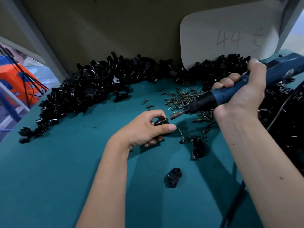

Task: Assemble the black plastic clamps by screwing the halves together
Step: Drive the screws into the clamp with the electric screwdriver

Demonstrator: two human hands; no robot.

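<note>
At the far left, a big heap of loose clamp halves (85, 89) is lying on the green table (49, 170) and is stretching along the back wall toward the right. Moving toward the middle, the left hand (146, 129) is curling its fingers and thumb around a black clamp (162, 121), and it is holding this clamp just above the table with a screw standing in it and pointing to the right. I am judging that the step in hand is the driving of this screw, so that the two halves are closing together. Just beside the clamp, on its right, the tip of the blue electric screwdriver (213, 97) is hanging very near the screw head but is not yet clearly touching it. The next move is probably asking for the bit to be lined up straight with the screw and pushed in gently, while the left hand is keeping the clamp steady. Behind the tool, a pile of screws (181, 97) is lying spread on the table. Further right, the right hand (241, 89) is gripping the screwdriver body firmly with all fingers closed around it. Lower in the middle, one more black clamp piece (172, 177) is lying alone on the table, well apart from both hands.
</note>
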